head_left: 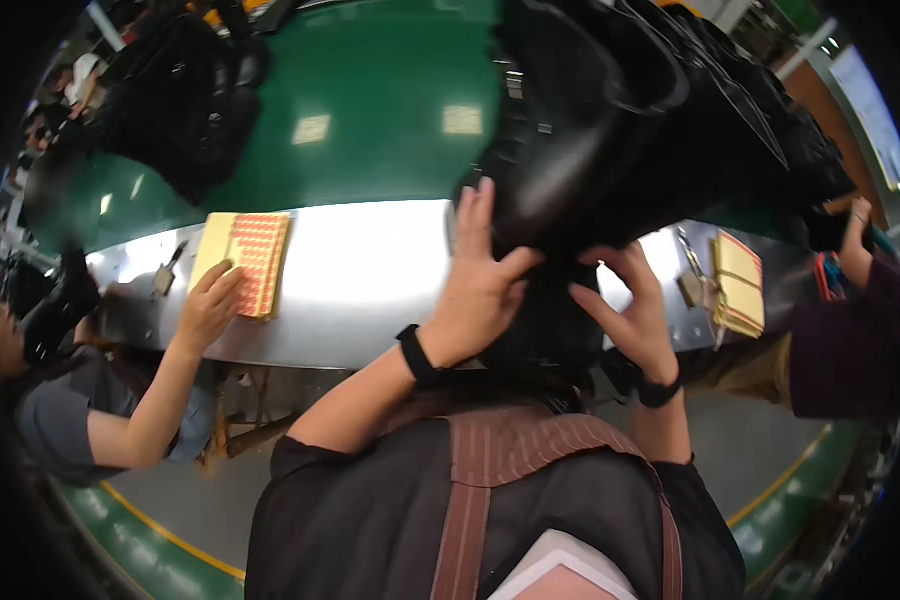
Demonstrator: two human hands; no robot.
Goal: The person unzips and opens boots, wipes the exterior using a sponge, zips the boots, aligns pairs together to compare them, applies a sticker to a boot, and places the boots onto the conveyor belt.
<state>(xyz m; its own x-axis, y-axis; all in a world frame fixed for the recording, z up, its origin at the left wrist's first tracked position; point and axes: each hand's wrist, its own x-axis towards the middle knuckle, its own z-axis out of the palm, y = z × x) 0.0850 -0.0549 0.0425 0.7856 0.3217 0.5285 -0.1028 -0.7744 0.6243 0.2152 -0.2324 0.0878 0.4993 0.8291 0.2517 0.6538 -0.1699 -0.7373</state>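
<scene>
A large glossy black leather article (570,170) with small metal buckles along its left side rises in front of me; whether it is a bag or a boot I cannot tell. Against its lower left part lies my left hand (475,300), two fingers stretched upward and the thumb pointing right. My right hand (635,315) is at the lower right of the black material, thumb and forefinger apart, their tips close to or touching it. Between the two hands more black material hangs down over the metal table edge. Its underside is hidden.
On the metal strip (370,280) at left, another person's hand (210,300) touches a stack of yellow sheets with red print (260,255). A second yellow bundle (740,285) lies right. Black leather goods (185,110) sit on the green surface (380,70). A person in dark purple (840,350) is at right.
</scene>
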